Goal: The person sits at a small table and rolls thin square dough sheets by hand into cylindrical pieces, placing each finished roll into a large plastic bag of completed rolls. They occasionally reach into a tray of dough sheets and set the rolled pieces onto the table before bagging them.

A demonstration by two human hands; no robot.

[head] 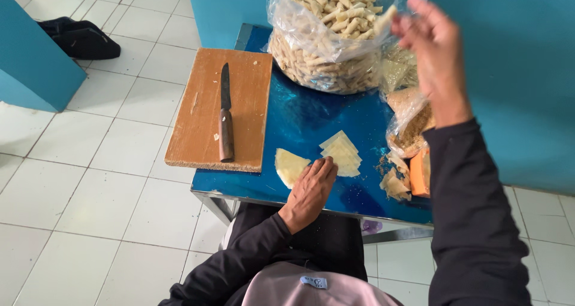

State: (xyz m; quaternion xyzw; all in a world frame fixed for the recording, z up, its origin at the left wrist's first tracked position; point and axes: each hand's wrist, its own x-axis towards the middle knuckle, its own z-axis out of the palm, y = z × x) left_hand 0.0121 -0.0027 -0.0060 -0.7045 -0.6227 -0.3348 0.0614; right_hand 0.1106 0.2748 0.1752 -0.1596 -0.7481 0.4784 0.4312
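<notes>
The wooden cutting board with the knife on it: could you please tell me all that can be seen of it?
The rectangular brown wooden cutting board lies flat, overhanging the left edge of the shiny blue table. Its surface is scuffed and dotted with pale crumbs. A wooden-handled knife with a dark blade rests along it, blade pointing away from the person. Neither hand touches it.

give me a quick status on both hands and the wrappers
Left hand flat by single wrapper. Right hand raised, pinching a roll over the bag. Nothing blocking.
</notes>
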